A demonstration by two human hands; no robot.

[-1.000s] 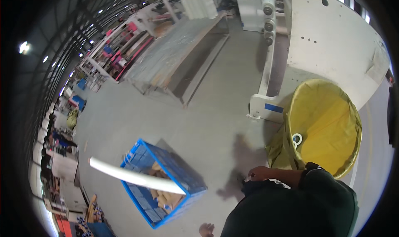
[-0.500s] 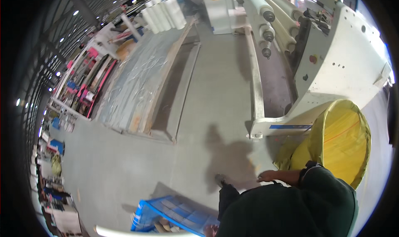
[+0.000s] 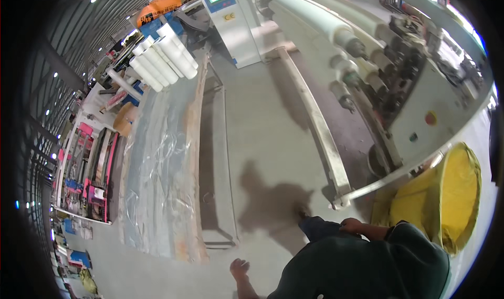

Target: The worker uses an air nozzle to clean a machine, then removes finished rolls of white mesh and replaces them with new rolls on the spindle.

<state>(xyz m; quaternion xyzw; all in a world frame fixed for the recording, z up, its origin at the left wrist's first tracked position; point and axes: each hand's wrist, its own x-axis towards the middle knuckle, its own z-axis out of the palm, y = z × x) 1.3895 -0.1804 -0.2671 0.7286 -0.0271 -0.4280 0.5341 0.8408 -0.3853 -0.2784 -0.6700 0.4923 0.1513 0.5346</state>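
Observation:
My left hand hangs over the grey floor near the end of a long table covered with clear film. Its fingers are loosely bent with a gap by the thumb, and I see nothing in it. Close to my body, my right hand is above my leg, next to the corner of a white roller machine. That hand's fingers are blurred and partly turned away, so their grip is unclear. Neither hand touches the table or the machine.
White rolls stand at the table's far end. A control cabinet with a lit screen is ahead. Large rollers jut out at the right, above a low frame beam. A yellow round-mouthed container stands at my right.
I have moved forward, so the table, cabinet and rollers look nearer. My left hand has swung forward into clear view. The blue crate has left the picture.

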